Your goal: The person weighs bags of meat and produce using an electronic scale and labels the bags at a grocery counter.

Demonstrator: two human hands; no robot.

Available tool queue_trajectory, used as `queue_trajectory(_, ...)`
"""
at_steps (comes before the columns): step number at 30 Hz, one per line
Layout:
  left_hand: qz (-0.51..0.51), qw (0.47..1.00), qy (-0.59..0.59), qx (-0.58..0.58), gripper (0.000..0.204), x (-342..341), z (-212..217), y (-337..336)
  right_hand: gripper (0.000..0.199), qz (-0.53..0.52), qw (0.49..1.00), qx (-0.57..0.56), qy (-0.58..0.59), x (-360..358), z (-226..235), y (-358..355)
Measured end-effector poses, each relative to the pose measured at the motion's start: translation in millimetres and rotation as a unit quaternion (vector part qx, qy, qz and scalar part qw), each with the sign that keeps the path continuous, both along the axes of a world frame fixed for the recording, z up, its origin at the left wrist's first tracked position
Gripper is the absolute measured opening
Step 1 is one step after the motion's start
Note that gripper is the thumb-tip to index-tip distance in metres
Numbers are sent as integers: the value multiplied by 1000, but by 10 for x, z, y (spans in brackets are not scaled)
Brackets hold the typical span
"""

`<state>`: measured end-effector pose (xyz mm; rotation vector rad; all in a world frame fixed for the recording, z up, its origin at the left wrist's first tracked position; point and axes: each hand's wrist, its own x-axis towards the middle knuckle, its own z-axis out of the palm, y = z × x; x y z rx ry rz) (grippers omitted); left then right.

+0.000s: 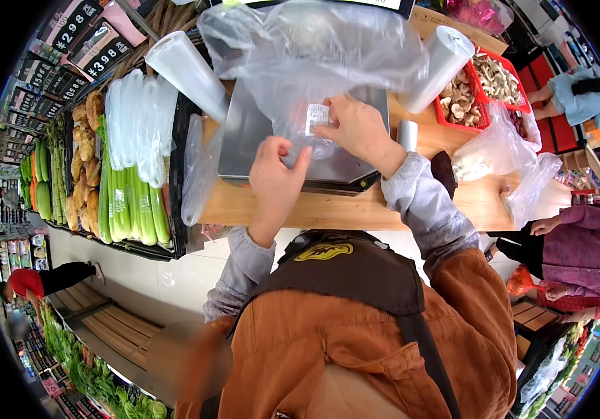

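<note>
A large clear plastic bag (314,49) bulges over the metal top of a weighing scale (247,140), with its narrow gathered end toward me. On that end sits a small white printed label (316,120). My right hand (363,133) pinches the label's edge between thumb and fingers, from the right. Close by on the left, my left hand (277,180) hangs over the scale's near side, thumb and forefinger apart and the other fingers curled, with nothing visible between them. What the bag holds is too blurred by the crumpled plastic to tell.
Plastic bag rolls (186,70) (439,66) flank the scale. Celery (132,209) and potatoes (84,167) lie left. Red baskets of mushrooms (459,101) and filled clear bags (492,150) stand right on the wooden counter (356,209). Shoppers (572,244) are at the right.
</note>
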<state>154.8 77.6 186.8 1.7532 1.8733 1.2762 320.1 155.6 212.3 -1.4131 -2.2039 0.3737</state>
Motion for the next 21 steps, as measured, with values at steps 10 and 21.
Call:
queue_trajectory(10,-185,978,-84,36,80,0,508,975,63,-109,992,-56,6,21,17,213)
queue_trajectory(21,-210,975,-68,-28,21,728,940,1223,28,-76,968,-12,240,1559,-194,-480)
